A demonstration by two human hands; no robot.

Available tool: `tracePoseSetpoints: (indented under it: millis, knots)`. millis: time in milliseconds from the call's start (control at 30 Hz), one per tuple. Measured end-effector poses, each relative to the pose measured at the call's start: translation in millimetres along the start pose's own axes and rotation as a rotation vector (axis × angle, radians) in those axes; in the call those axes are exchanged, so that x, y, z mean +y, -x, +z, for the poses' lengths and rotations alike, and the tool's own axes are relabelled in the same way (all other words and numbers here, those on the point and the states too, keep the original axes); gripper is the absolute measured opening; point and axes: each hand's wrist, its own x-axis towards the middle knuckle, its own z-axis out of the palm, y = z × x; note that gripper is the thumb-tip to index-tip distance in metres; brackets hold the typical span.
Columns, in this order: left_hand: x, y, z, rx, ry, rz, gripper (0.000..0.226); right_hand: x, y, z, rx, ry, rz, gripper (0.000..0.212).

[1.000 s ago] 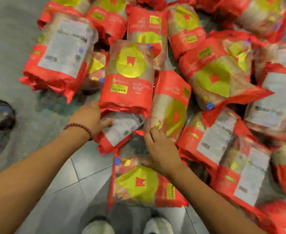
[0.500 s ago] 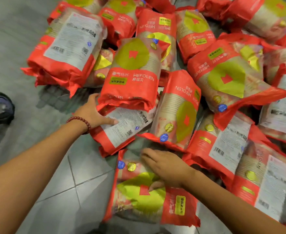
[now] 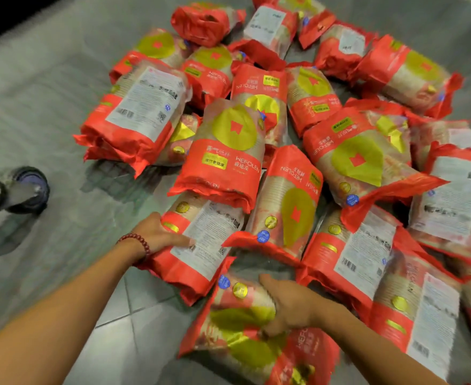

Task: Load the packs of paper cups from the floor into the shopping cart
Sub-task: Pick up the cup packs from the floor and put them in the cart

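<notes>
A person leans over a heap of red packs of paper cups (image 3: 284, 129) spread across a grey tiled floor (image 3: 48, 112). The left hand (image 3: 159, 234), a string of dark red beads (image 3: 137, 243) round its wrist, rests on the left side of a pack lying label side up (image 3: 203, 245), the thumb stretched flat across the white printed label; the other fingers are out of sight behind the pack, so whether they curl round it cannot be told. The right hand (image 3: 289, 304) grips the nearest pack (image 3: 245, 329), which shows its yellow-green patch, with the fingers curled round its right side and the thumb across the front. That pack lies at the near edge of the heap, its top end just beside the labelled pack. At the left edge, well apart from the packs, a dark wheel (image 3: 31, 188) stands on the tiles.
</notes>
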Motion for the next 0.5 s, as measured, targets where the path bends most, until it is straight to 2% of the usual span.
tracePoseSetpoints:
  millis: [67,133,200,233,333,400,433,500]
  knots:
    - [-13,30,-11,0.006,0.034,-0.062,0.109,-9,28,-15,0.051,-0.130,0.021,0.070]
    - [-25,71,-29,0.031,0.068,-0.123,0.106,-24,64,-36,0.109,-0.198,0.046,0.081]
    - [-17,125,-57,0.072,0.185,-0.166,0.091,-45,104,-63,0.177,-0.264,0.053,0.095]
    - [-8,157,-73,0.104,0.267,-0.179,0.078,-58,123,-78,0.225,-0.312,0.052,0.096]
    - [23,240,-122,0.199,0.467,-0.106,0.060,-106,180,-133,0.398,-0.474,0.043,0.085]
    - [54,292,-158,0.246,0.564,-0.060,0.030,-145,215,-172,0.500,-0.595,0.030,0.079]
    - [71,317,-177,0.261,0.603,-0.038,0.024,-166,232,-192,0.551,-0.644,0.019,0.077]
    - [106,366,-216,0.276,0.704,0.010,0.032,-206,264,-233,0.642,-0.723,-0.003,0.073]
